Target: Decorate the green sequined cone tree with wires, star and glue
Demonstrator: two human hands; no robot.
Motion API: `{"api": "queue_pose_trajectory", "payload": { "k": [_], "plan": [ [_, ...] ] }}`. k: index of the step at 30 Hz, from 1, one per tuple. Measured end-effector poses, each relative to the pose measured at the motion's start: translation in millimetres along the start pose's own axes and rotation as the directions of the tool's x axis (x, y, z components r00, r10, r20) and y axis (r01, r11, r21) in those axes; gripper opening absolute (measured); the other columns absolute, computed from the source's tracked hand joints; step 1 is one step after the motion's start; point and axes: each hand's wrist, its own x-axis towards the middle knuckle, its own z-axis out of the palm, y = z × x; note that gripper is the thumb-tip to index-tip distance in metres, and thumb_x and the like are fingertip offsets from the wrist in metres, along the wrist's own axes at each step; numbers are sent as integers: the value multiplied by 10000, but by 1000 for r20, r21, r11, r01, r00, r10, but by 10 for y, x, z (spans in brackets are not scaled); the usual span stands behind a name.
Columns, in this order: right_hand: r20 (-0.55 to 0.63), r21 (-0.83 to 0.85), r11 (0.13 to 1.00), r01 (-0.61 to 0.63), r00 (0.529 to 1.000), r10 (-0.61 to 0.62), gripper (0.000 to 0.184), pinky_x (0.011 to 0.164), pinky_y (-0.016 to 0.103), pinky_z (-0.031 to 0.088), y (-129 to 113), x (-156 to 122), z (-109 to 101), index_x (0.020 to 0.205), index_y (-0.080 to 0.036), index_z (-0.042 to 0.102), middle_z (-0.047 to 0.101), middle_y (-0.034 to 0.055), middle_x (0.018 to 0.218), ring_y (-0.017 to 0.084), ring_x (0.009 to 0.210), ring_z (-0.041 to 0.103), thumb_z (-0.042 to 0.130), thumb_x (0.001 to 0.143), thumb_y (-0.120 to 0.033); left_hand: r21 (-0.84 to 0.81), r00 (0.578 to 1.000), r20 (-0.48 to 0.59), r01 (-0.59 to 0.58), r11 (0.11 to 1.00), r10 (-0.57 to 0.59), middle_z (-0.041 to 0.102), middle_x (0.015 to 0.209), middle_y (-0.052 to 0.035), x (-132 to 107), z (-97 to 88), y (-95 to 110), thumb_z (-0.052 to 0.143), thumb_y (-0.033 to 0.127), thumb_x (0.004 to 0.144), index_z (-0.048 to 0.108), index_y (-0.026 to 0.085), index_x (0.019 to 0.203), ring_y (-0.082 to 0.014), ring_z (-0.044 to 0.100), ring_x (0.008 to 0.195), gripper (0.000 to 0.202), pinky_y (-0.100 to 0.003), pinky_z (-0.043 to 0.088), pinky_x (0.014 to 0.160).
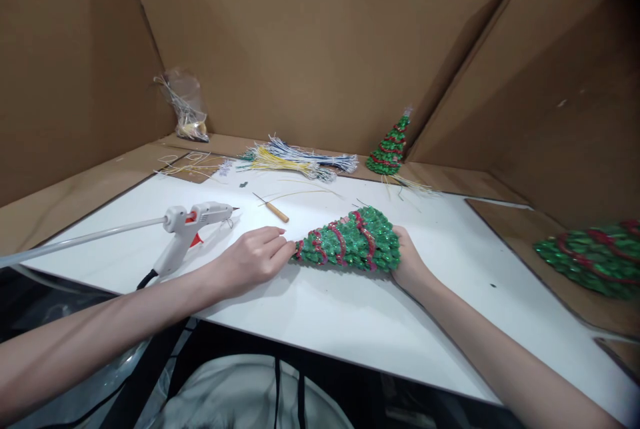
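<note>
A small green tinsel Christmas tree (350, 240) with red garland lies on its side over the white board, its tip pointing left. My left hand (263, 254) pinches it at the narrow tip, fingers closed. At the wide base, my right hand (409, 261) grips the tree; most of its fingers are hidden behind or inside the base. Just beyond the tree lies an awl (277, 212) with a wooden handle. Left of my left hand stands a white hot glue gun (185, 229) with a red trigger and a long glue stick in its back.
Bundles of yellow, white and blue wires (295, 159) lie at the back. A finished-looking tree (389, 149) stands behind, another tree (595, 257) lies at the right. A clear plastic bag (187, 109) leans in the back left corner. Cardboard walls (320, 49) enclose the white board (450, 329).
</note>
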Motion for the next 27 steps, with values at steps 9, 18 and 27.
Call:
{"api": "queue_pose_trajectory", "payload": {
  "k": [9,18,27],
  "plan": [
    [19,78,995,-66,998,64,76,490,241,448,-22,-11,23,478,-188,607,565,-52,476,116,471,470,669,517,-208,-74,999,-35,20,997,-22,582,614,-12,3,-3,-17,442,41,897,598,83,836,-134,598,651,173,-317,552,876],
    [96,54,996,-70,993,65,181,441,208,375,-84,-11,-10,411,-172,540,456,-71,420,68,426,351,706,484,-167,-176,989,-60,122,977,-134,673,693,-28,-123,-61,0,470,95,893,613,115,889,-147,669,725,144,-316,579,843],
    [196,34,990,-137,972,128,188,409,191,334,-153,-25,-30,425,-156,553,479,-49,444,75,462,383,725,497,-181,-42,997,-55,42,998,-44,640,650,-27,-105,-105,29,480,86,901,614,89,875,-155,646,661,137,-314,584,741]
  ]
}}
